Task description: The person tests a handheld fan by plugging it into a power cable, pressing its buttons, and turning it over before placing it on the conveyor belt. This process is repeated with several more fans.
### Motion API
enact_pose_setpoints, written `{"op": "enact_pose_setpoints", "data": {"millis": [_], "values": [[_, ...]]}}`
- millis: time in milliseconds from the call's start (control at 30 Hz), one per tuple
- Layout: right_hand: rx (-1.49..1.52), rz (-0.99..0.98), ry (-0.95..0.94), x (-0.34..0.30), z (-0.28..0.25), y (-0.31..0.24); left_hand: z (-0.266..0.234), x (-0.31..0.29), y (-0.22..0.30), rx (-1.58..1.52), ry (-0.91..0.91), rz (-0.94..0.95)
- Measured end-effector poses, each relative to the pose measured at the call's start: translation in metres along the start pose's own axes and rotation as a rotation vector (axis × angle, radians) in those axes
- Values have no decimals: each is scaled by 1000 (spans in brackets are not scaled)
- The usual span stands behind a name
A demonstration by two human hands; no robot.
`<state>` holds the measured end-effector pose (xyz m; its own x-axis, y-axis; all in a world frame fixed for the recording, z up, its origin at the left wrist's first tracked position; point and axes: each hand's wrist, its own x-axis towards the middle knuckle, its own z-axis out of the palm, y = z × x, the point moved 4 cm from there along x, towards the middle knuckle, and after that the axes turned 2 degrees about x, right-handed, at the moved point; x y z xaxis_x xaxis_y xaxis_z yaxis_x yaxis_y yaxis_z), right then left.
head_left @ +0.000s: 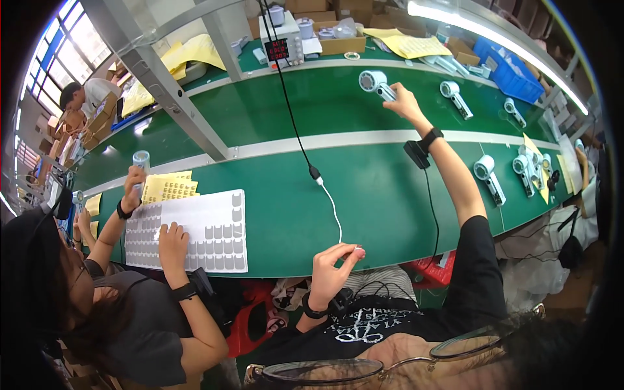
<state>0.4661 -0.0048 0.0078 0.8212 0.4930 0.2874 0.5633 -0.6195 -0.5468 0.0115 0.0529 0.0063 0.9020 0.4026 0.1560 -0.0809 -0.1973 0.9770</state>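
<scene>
I watched the right hand [398, 99] stretched far out across the green desk [364, 195], its grip closed round the handle of a pale blue hair dryer [377, 83] on the far side of the pale strip that runs the length of the desk. The dryer lay on its side there, round head to the left, handle toward the fingers. The left hand [333, 268] sat close to the body at the near edge, thumb and fingertips pinched narrow on the end of a thin white cable [333, 211] that ran up to a black plug [314, 173] hanging on a black cord.

I judged the dryer a stiff plastic shell, light enough for one hand yet top-heavy at the head, and smooth enough to slip; the handle close under the head looked the sound place to hold it. The cable seemed limp and light, best taken at its end.

More dryers [489, 177] lay to the right. A neighbour's hand [171, 242] pressed on a white sheet of grey pads [195, 229].
</scene>
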Motion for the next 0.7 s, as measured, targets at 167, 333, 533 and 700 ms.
{"op": "enact_pose_setpoints", "data": {"millis": [167, 333, 533, 700], "values": [[-178, -14, 54, 22, 28, 3, -8, 0, -6, 29, 41, 1], [-31, -3, 73, 18, 28, 23, -12, 3, -10, 0, 37, -30], [168, -261, 181, 14, -11, 36, -13, 6, -15, -49, 65, -37], [115, -336, 184, -15, -51, 3, -19, 2, -12, -98, 124, -73]]}}
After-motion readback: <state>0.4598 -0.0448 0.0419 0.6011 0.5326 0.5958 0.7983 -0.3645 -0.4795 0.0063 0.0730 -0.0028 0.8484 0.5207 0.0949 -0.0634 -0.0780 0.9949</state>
